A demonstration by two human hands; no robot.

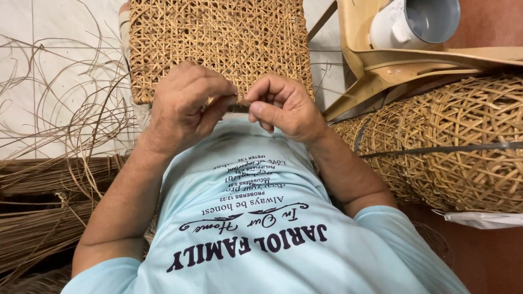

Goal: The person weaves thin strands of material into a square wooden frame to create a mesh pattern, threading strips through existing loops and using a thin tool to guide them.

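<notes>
Both my left hand (182, 106) and right hand (283, 106) have fingers pinched together on a strand end (238, 104) lying crosswise between them at the woven panel's (218, 38) near edge.

Woven cane panel (218, 43) lies ahead of the person, near edge at both hands. Left hand (182, 106) and right hand (286, 106) meet side by side on that edge. Loose cane strands (60, 109) and bundled cane (38, 218) lie left. Rolled cane webbing (452, 158) lies right; behind it, a mug (414, 22) on a chair (381, 65)
</notes>
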